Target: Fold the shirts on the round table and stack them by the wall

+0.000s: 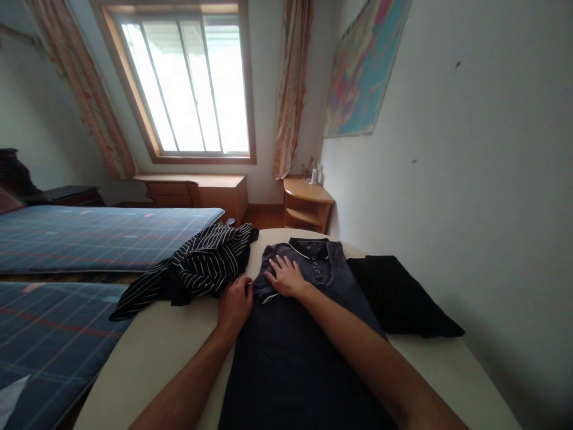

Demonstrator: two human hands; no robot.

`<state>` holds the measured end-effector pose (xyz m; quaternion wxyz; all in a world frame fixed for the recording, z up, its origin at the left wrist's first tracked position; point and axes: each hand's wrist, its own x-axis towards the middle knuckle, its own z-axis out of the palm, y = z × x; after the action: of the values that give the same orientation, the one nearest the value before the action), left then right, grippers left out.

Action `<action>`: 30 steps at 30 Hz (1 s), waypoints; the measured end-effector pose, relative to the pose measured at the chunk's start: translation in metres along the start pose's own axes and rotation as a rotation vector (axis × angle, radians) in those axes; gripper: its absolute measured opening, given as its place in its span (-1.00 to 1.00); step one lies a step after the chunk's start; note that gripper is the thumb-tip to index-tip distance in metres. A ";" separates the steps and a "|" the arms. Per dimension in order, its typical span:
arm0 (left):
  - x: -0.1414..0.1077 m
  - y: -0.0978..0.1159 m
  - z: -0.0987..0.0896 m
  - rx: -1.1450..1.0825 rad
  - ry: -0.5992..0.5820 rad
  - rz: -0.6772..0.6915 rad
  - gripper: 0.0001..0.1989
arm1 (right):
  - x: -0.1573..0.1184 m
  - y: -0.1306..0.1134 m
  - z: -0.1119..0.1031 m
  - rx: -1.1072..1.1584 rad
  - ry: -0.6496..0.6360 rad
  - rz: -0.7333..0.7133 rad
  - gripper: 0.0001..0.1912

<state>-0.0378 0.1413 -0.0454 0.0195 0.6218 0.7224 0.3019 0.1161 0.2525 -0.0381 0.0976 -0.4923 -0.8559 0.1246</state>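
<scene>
Fingers (pixel 280 264) of right hand (pixel 289 279) spread on dark shirt (pixel 298 352); those of left hand (pixel 235 303) curled at its sleeve (pixel 264 289), pinch unclear

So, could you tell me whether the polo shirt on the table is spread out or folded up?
Mostly spread: the shirt lies flat lengthwise, collar at the far end, one sleeve over its body.

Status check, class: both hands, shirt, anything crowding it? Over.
Right hand flat on dark grey collared shirt. Left hand at its edge, grip unclear. Crumpled black-and-white striped garment left, flat black cloth right.
</scene>
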 end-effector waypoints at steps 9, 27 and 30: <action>0.002 0.000 0.000 -0.236 0.026 -0.129 -0.86 | 0.010 -0.003 0.005 0.018 -0.006 -0.020 -0.26; -0.004 0.015 -0.006 -0.268 0.039 -0.065 -0.92 | 0.052 -0.053 -0.023 0.139 -0.033 0.252 -0.44; -0.004 0.016 -0.004 -0.305 0.040 -0.063 -0.94 | 0.050 -0.050 -0.019 0.164 -0.020 0.207 -0.43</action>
<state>-0.0245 0.1364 -0.0361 0.1087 0.5823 0.6878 0.4197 0.0562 0.2743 -0.0021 0.1153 -0.5669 -0.7886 0.2083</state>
